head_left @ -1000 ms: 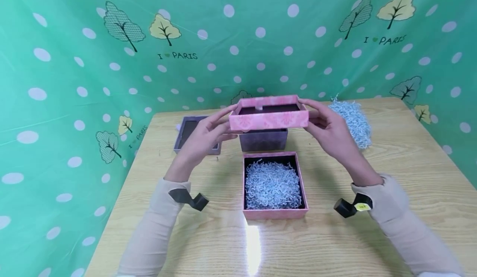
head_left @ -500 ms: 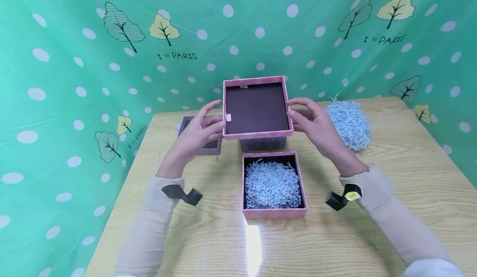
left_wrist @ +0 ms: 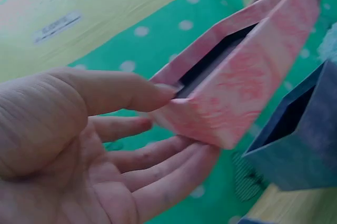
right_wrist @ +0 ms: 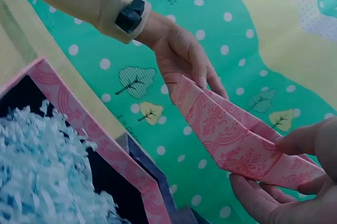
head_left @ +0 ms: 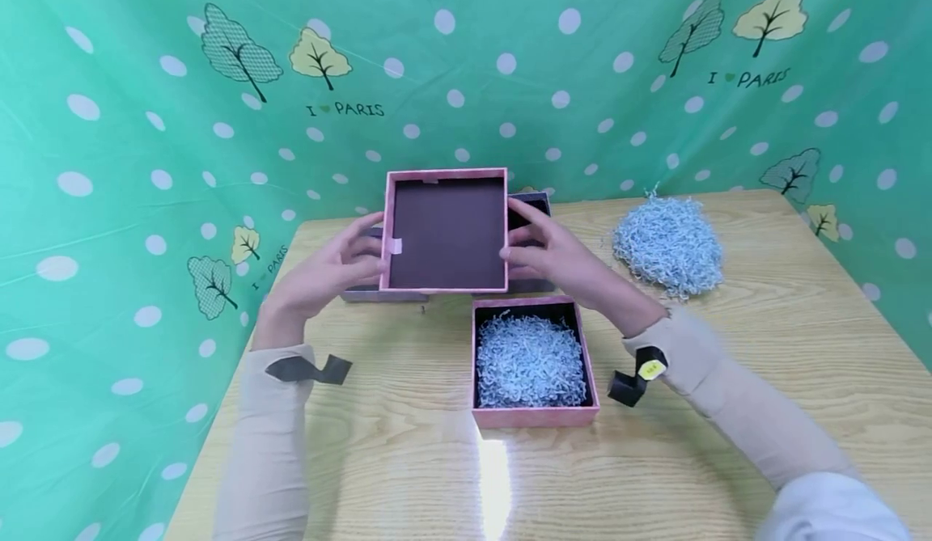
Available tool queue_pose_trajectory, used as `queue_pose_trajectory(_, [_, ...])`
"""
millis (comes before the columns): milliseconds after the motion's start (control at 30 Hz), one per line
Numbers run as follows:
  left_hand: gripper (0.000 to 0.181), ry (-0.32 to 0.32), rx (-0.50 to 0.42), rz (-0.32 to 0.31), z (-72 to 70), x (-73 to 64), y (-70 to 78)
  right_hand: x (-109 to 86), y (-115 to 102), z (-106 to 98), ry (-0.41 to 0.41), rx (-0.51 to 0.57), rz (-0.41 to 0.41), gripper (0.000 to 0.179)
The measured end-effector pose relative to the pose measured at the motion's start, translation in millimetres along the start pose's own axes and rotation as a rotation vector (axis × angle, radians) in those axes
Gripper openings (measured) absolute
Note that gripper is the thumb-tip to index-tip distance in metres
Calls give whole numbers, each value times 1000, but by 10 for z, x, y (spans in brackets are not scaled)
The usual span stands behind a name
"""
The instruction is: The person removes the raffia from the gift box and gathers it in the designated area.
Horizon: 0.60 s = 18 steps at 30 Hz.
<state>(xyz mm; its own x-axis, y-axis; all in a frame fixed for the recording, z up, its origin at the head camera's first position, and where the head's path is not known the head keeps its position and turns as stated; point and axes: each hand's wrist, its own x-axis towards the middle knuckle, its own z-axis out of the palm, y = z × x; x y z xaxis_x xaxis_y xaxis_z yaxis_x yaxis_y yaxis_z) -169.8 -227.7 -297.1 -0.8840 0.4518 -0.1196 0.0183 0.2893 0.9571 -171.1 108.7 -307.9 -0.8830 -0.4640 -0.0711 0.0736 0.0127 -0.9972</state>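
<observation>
Square pink patterned cardboard lid [head_left: 446, 234] shifted left, mid-air; left hand [head_left: 320, 270] and right hand [head_left: 557, 258] pinch opposite sides. Open pink cardboard box [head_left: 535, 418] on wooden desk [head_left: 408, 476] still uncovered, so pale-blue paper shred [head_left: 530, 363] looks reachable.

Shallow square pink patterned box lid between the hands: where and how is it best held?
Likely grip the shallow square pink patterned box lid by two opposite side walls, left hand and right hand coming from either side, thumbs over the rim, fingers beneath. Its thin, straight walls around a broad dark panel leave edges to pinch.
</observation>
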Motion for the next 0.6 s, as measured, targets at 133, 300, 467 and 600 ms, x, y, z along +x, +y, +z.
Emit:
queue_pose_trajectory(133, [69, -11, 45, -62, -129, -116, -43, 67, 34, 107, -53, 7, 42, 79])
queue_pose_trajectory(300, [67, -27, 47, -124, -247, -219, -136, 128, 80, 253, -82, 20, 114, 80])
queue_pose_trajectory(467, [69, -64, 80, -187, -378, -372, -264, 184, 157, 447, -97, 11, 153, 74])
queue_pose_trajectory(600, [69, -107, 78, -213, -447, -481, -370, 231, 233, 577, -100, -41, 158, 65])
